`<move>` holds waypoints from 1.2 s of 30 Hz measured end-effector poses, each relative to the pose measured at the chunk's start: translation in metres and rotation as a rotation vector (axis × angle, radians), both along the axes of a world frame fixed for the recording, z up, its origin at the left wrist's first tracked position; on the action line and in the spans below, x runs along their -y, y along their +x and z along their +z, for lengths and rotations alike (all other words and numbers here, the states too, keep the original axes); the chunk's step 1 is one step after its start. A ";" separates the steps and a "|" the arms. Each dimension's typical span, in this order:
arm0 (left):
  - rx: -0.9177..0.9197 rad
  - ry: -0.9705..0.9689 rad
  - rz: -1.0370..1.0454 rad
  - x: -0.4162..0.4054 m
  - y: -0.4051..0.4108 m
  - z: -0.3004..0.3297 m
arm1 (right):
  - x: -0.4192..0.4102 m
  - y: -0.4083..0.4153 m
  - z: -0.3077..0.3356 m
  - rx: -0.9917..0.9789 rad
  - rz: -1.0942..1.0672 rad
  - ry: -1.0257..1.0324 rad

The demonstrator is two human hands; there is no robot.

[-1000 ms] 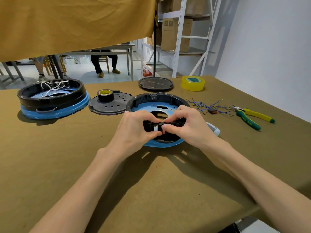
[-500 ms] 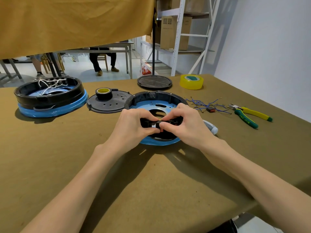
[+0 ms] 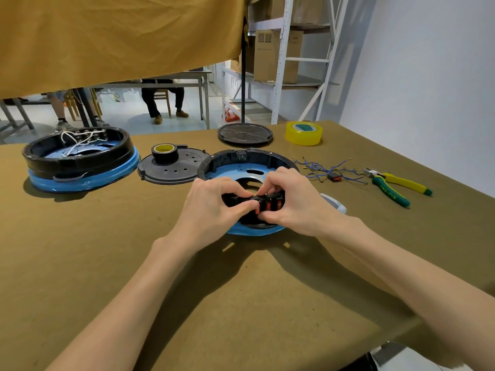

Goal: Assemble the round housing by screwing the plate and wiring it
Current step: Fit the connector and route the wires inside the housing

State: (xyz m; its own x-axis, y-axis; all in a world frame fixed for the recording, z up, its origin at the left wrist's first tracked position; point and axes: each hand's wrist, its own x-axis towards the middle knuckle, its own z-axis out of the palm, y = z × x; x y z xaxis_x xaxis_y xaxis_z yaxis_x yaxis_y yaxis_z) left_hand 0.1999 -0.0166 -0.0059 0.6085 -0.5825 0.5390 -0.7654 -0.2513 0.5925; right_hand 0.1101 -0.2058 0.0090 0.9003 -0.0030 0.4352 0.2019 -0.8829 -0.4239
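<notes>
In the head view, the round housing (image 3: pixel 247 167) is sitting open-side up on the table (image 3: pixel 187 303), and everything else is placed from it. Over its near rim, the left hand (image 3: pixel 211 210) and right hand (image 3: pixel 292 202) are meeting, the fingers of both curling together and pinching a small black switch block (image 3: pixel 270 203) with orange faces.

The block is probably light and rigid, and slippery at that size, so gripping its flat sides seems safest, clear of any small brass terminals. The housing itself looks like stiff plastic, best steadied by its rim.

Counting outward: one perforated plate (image 3: pixel 171 170) is lying just left of the housing, carrying one black tape roll (image 3: pixel 164 153). Further left, one second housing (image 3: pixel 80 159) is holding white wires. Behind, one dark disc (image 3: pixel 245 133) and one yellow tape roll (image 3: pixel 303 133). To the right, one bundle of blue wires (image 3: pixel 326 171), then one pair of pliers (image 3: pixel 396 187).
</notes>
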 end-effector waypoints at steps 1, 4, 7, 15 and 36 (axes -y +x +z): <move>-0.009 -0.002 -0.012 0.000 0.000 0.001 | 0.000 -0.001 0.000 0.008 0.000 -0.015; -0.031 0.004 -0.029 0.000 0.000 0.001 | -0.001 -0.003 -0.001 0.036 0.010 -0.079; -0.043 0.017 -0.030 0.000 0.000 0.002 | -0.001 -0.004 -0.001 0.054 0.009 -0.116; 0.019 -0.003 0.032 0.002 -0.004 0.000 | -0.003 -0.006 -0.008 0.107 -0.046 -0.058; 0.161 -0.052 0.309 0.022 -0.019 -0.010 | 0.053 -0.001 0.021 -0.232 0.137 0.223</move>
State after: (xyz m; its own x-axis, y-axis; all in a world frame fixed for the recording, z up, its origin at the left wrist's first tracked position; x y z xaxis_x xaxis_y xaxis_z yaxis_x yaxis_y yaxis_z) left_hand 0.1806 -0.0389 -0.0161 0.6567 -0.3530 0.6664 -0.7423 -0.4586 0.4886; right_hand 0.1095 -0.2583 0.0295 0.9738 0.0529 0.2213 0.1880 -0.7351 -0.6514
